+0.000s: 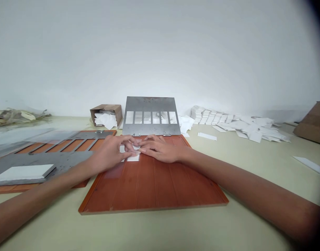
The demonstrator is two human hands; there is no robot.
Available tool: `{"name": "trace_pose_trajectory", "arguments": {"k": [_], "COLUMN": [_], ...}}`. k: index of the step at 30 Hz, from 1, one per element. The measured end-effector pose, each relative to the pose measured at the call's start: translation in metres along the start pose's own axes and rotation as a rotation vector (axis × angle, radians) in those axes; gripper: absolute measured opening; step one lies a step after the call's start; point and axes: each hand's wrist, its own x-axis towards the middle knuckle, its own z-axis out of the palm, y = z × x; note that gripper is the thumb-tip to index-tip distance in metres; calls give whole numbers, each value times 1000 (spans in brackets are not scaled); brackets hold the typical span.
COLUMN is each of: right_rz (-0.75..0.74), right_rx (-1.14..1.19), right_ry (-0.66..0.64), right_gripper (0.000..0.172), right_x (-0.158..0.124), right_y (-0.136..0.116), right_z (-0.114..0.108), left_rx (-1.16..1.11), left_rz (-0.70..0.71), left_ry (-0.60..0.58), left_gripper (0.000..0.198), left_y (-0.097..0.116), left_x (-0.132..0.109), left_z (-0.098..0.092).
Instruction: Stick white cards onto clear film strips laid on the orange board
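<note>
A pale green work table [256, 181] is supporting the entire setup. An orange-red ribbed board [152, 184] is lying directly in front of the person, and a steel plate [151, 111] with six rectangular windows is standing tilted upward, hinged along the board's far edge. To the left, a second orange board [18, 188] is lying beneath a slotted steel plate [45, 160], which is carrying a white slab [24, 173]. Further back, a cardboard box [117, 115] is holding white paper offcuts, while a heap of white paper strips [241, 125] is spreading across the table to the right.

The left hand [110, 153] and right hand [160, 148] are meeting near the hinged edge. The left fingers [126, 141] are curling downward; the right fingers [149, 146] are extending almost flat. Both sets are touching a white paper piece [132, 155] lying on the board between them; grip firmness cannot be determined.
</note>
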Motion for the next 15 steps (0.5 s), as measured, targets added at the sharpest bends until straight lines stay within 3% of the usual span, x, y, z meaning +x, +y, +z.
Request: {"name": "trace_pose_trajectory", "arguments": {"k": [15], "right_rz": [25], "right_rx": [23], "right_ry": [-66], "right_gripper": [54], "right_x": [-3], "right_y": [-5], "right_z": [-5], "left_rx": [-131], "left_rz": [-142], "left_ry": [-16], "left_gripper": [21], "left_y": [-15], "left_x": [4], "left_z": [6]}}
